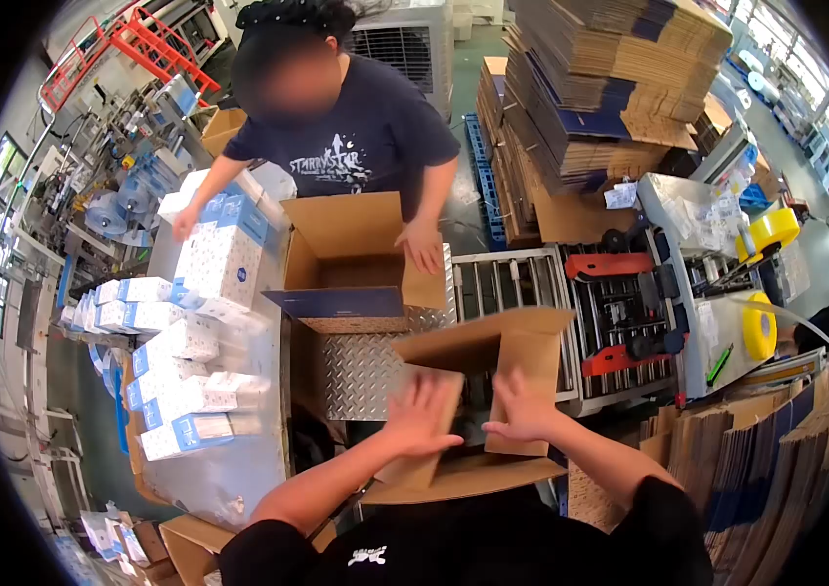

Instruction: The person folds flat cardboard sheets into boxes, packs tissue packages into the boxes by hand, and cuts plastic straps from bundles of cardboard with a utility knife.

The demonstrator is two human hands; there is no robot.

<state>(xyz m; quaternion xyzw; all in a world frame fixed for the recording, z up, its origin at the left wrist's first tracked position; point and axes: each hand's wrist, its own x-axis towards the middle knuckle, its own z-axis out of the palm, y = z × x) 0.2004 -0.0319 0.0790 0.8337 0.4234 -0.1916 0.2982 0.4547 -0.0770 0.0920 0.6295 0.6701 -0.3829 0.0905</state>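
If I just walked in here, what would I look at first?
Probably the open cardboard box at the lower middle, with the left hand and right hand on its flaps. Your eye might then jump to the bright yellow tape rolls at the right, or the tall stack of flattened cartons at the top right.

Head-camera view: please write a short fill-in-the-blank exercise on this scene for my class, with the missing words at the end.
1. The left hand and right hand touch the nearer cardboard box, whose top is ____.
2. The tape rolls are coloured ____.
3. The navy T-shirt has lettering in ____.
4. The blue-and-white cartons are on the picture's ____ side.

Missing words: open; yellow; white; left.
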